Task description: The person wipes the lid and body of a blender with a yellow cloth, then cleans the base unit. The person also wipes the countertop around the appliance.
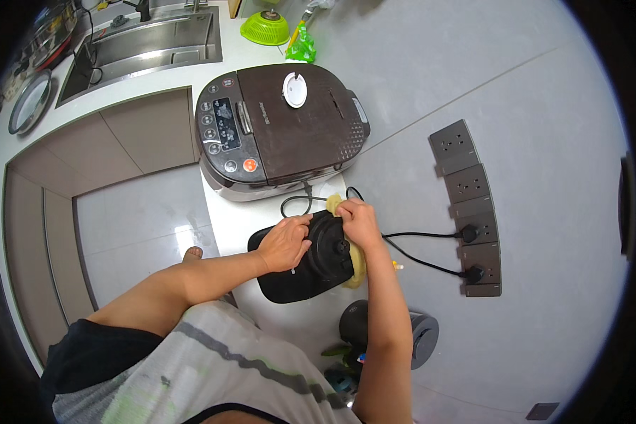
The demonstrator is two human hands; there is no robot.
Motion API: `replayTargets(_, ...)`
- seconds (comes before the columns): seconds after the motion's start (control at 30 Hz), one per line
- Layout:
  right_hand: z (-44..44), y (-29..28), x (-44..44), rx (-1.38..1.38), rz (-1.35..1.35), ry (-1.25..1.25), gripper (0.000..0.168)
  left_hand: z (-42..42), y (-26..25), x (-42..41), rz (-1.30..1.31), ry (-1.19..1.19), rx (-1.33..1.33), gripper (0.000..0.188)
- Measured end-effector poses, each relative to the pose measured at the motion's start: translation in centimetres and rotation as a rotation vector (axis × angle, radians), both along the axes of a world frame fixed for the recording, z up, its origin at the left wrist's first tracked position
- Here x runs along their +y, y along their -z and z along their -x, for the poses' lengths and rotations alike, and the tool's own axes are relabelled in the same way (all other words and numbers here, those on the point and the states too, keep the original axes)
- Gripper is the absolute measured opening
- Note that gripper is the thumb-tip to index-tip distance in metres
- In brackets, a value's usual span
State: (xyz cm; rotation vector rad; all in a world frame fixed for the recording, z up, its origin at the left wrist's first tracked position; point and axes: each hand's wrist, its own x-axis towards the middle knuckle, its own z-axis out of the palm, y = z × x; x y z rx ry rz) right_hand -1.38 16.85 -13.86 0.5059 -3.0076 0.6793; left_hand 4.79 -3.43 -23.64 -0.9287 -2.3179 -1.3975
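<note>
A black appliance base (278,283) with a round raised seat and a small central coupling sits on the white countertop in front of me. My left hand (287,245) holds it from above, fingers bent across its top near the round seat. At its right side, my right hand (359,220) pinches a yellow cloth (356,267). One bunched end of that cloth sticks out beyond my fingers, and the rest hangs along the base's right edge, partly behind my forearm. A black power cord (296,197) loops on the counter just beyond the base.
A brown multicooker (307,127) carries a white lid-like disc (295,90). Beyond are a steel sink (153,40) and a green colander (265,29). Plugs sit in wall sockets (469,188) at right. A dark grey canister-like appliance (424,342) stands by my right forearm.
</note>
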Motion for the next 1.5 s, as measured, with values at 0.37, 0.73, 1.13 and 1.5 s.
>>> replayTargets(0.37,-2.6,-0.7,-4.5,0.086,0.042,-0.391,0.006,-0.1,0.4,0.1,0.031,-0.026,-0.008,0.022)
replayTargets(0.73,-3.6,0.5,-5.3,0.081,-0.003,-0.338,0.005,-0.2,0.2,-0.2,-0.028,-0.075,-0.032,0.031)
replayTargets(1.13,-4.6,0.6,-5.4,0.053,-0.055,-0.366,0.008,0.3,2.3,0.5,-0.259,-0.129,0.128,0.04)
replayTargets(1.5,-2.6,0.3,-1.6,0.113,0.085,-0.153,0.011,0.1,2.0,0.3,-0.218,-0.132,0.036,0.035)
